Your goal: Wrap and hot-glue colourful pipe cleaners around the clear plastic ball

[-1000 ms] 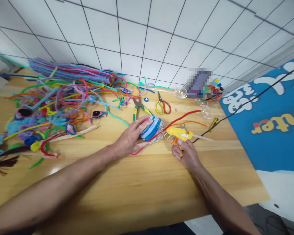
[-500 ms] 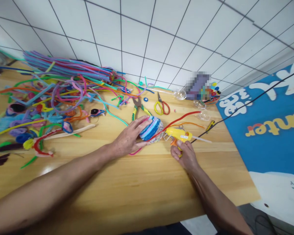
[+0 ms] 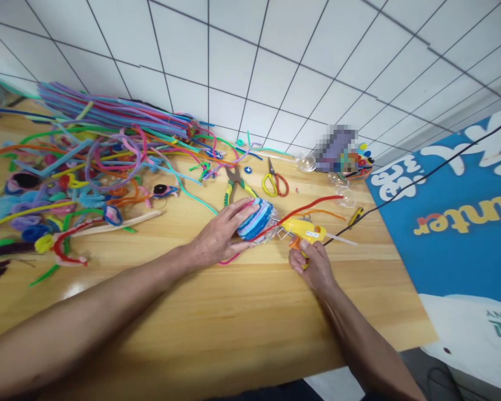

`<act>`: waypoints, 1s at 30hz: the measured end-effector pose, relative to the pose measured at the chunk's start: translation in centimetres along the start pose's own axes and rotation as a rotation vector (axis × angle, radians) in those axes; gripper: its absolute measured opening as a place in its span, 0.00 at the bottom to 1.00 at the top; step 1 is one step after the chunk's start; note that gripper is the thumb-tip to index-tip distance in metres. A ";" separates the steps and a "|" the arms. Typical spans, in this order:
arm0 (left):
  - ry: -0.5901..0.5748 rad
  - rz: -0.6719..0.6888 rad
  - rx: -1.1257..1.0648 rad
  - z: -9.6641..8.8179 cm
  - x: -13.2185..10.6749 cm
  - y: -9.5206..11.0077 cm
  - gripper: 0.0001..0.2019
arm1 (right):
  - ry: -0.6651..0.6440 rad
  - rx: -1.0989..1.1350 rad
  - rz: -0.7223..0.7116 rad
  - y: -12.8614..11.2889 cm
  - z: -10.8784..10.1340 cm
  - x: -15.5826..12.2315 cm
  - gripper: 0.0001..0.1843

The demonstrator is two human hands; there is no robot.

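Note:
My left hand (image 3: 221, 234) lies over a ball wrapped in blue, pink and purple pipe cleaners (image 3: 259, 219) and holds it against the wooden table (image 3: 217, 317). My right hand (image 3: 311, 266) is closed round the handle of a yellow glue gun (image 3: 303, 229), whose nozzle points at the ball. A red pipe cleaner (image 3: 307, 206) runs from the ball toward the back right. The gun's black cord (image 3: 401, 186) leads off to the right.
A large heap of coloured pipe cleaners (image 3: 87, 156) fills the table's left and back. Pliers (image 3: 234, 184), scissors (image 3: 275, 181) and clear plastic half-spheres (image 3: 342, 192) lie behind the ball. A blue banner (image 3: 455, 223) hangs past the right edge. A tiled wall stands behind.
The view has shifted slightly. Both hands stay as they were, the left on the ball and the right on the glue gun.

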State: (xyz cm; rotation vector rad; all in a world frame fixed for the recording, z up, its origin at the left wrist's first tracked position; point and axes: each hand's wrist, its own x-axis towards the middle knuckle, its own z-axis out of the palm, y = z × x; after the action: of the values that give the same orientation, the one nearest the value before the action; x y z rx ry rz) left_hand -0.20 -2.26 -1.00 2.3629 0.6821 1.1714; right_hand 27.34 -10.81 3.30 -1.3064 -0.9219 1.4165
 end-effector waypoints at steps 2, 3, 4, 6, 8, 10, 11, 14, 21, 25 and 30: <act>-0.003 0.003 -0.004 0.0 0.0 0.0 0.49 | -0.002 0.005 -0.005 0.0 0.0 0.0 0.28; -0.005 0.004 -0.004 0.1 0.0 0.0 0.49 | 0.001 0.006 -0.006 0.0 0.0 0.0 0.28; -0.006 0.003 -0.002 0.1 0.0 0.0 0.48 | 0.007 0.005 -0.006 0.0 0.0 0.0 0.28; -0.009 0.000 0.002 0.0 0.0 0.0 0.48 | 0.020 0.000 -0.004 0.0 0.0 0.1 0.29; -0.009 0.001 0.002 0.0 0.0 0.0 0.48 | 0.033 -0.005 0.001 0.0 0.0 0.0 0.30; -0.005 0.003 0.000 0.0 0.0 0.0 0.48 | 0.037 -0.013 0.006 0.0 -0.1 0.0 0.30; -0.003 0.004 0.000 0.0 0.0 0.0 0.48 | 0.035 -0.016 0.005 0.0 -0.1 -0.1 0.30; -0.001 0.004 0.007 0.1 0.0 0.0 0.48 | 0.021 0.000 -0.008 0.0 -0.2 -0.1 0.31; -0.005 0.009 0.005 0.2 0.0 -0.1 0.48 | -0.016 0.024 0.009 0.2 -0.6 0.2 0.29; -0.005 0.003 -0.005 0.2 0.0 0.0 0.48 | -0.028 0.013 0.023 0.0 -1.0 0.2 0.29; -0.012 -0.004 -0.010 0.1 -0.1 0.0 0.48 | -0.007 0.019 -0.029 0.0 -0.9 0.2 0.29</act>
State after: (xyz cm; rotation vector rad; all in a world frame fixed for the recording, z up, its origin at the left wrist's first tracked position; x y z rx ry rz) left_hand -0.13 -2.27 -1.13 2.3575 0.6758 1.1551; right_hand 28.19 -10.68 3.09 -1.2700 -0.9268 1.4054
